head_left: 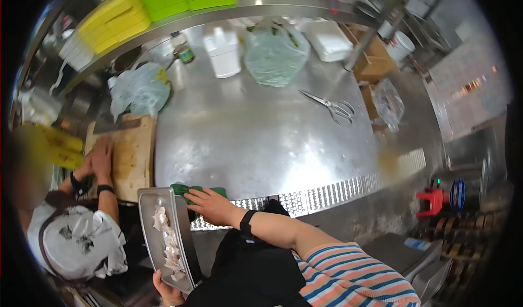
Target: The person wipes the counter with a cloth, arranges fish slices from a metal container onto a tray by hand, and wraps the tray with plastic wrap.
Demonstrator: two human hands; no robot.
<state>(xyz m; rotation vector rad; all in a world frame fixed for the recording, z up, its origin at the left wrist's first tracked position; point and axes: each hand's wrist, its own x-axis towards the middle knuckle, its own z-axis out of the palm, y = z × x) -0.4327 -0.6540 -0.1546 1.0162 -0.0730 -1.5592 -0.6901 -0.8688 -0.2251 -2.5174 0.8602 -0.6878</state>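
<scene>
My left hand [168, 292] grips the lower end of a long, shallow metal tray [189, 252], which is tilted beside the table's front edge. Pale, irregular pieces of food [170, 247] lie in a row inside it; their exact kind I cannot make out. My right hand [211, 204] lies over a green cloth [180, 189] at the front edge of the steel table [234, 132], close to the tray's upper end. Its fingers are stretched out and slightly apart on the cloth. Part of the cloth is hidden under the hand.
At left, a co-worker's hands [101, 159] rest at a wooden cutting board [139, 160]. Scissors [329, 106] lie at the table's right. Plastic bags [277, 56], a white jug [223, 53] and a bottle [183, 50] stand behind. Above runs a steel shelf [256, 13] with coloured boxes.
</scene>
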